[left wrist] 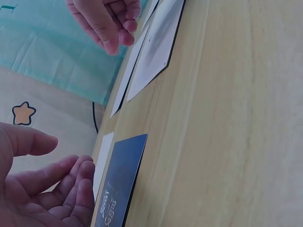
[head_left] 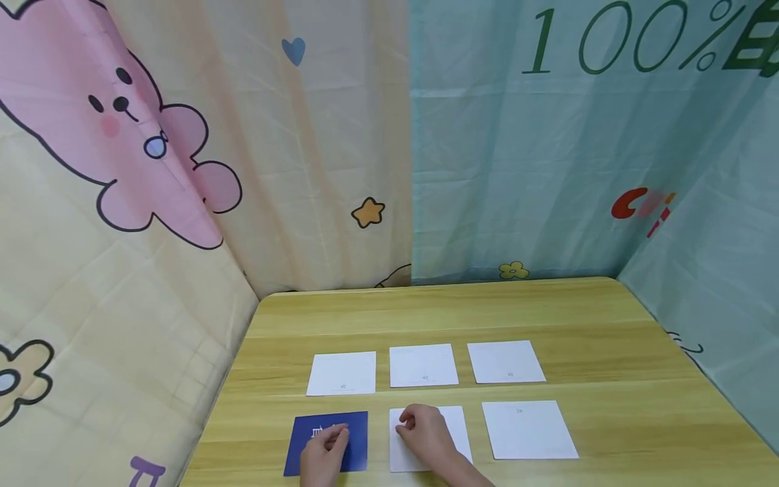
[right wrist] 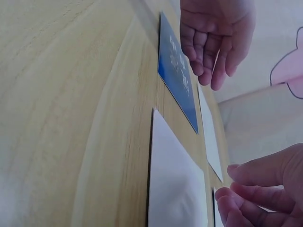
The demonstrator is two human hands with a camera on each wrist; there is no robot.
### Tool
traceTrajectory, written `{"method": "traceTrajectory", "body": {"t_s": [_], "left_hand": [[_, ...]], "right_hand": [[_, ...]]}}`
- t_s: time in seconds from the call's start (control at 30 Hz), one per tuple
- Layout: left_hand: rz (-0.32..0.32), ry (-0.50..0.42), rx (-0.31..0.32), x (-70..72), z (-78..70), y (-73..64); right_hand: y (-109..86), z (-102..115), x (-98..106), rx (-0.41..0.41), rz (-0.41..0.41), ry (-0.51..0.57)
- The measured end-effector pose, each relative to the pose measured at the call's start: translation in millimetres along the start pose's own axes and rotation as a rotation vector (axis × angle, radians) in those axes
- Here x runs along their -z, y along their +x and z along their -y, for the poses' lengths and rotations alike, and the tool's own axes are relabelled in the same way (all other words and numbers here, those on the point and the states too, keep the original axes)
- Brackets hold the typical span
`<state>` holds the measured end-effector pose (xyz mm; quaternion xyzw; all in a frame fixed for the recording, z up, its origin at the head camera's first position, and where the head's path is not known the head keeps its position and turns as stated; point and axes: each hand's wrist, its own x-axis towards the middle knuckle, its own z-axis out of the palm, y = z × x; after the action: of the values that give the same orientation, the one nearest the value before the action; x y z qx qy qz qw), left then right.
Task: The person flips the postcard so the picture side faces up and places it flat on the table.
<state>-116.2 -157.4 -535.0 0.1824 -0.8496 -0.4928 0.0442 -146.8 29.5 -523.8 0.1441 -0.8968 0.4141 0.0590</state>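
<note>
A dark blue card (head_left: pixel 359 433) with light characters lies on the wooden table at the near left. Over it hovers my left hand (head_left: pixel 324 456), its fingers loosely bent and nothing between them; the left wrist view shows a gap between thumb (left wrist: pixel 35 143) and fingers. My right hand (head_left: pixel 429 436) hangs over the white card (head_left: pixel 455 426) in the middle of the near row, fingers loosely curled and holding nothing. In the right wrist view this right hand (right wrist: pixel 265 189) appears raised above the cards, thumb close to the fingertips.
Another white card (head_left: pixel 529 429) lies at the near right. Behind, a second row has a left white card (head_left: pixel 342 373), a middle white card (head_left: pixel 422 364) and a right white card (head_left: pixel 506 360). Printed curtains (head_left: pixel 341 135) stand around the wooden table (head_left: pixel 639 406).
</note>
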Motion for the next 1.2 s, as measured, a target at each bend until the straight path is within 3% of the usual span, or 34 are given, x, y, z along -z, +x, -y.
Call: {"method": "traceTrajectory", "body": {"t_s": [0.3, 0.67, 0.8, 0.97, 1.2], "left_hand": [[0.095, -0.069, 0.013, -17.4, -5.9, -10.4], [0.201, -0.186, -0.105, -29.0, -8.2, -22.3], [0.255, -0.209, -0.138, -32.6, -10.5, -22.4], [0.287, -0.189, -0.135, -37.9, -17.0, -21.4], [0.27, -0.134, -0.117, -45.4, -20.9, -21.2]], "right_hand": [[-10.1, -18, 19, -0.094, -0.027, -0.011], [-21.3, -39, 46, -0.309, -0.087, -0.013], [-25.9, -49, 57, -0.351, -0.11, -0.005], [-31.4, -59, 67, -0.371, -0.143, 0.001], [-36.9, -66, 72, -0.412, -0.135, -0.003]]}}
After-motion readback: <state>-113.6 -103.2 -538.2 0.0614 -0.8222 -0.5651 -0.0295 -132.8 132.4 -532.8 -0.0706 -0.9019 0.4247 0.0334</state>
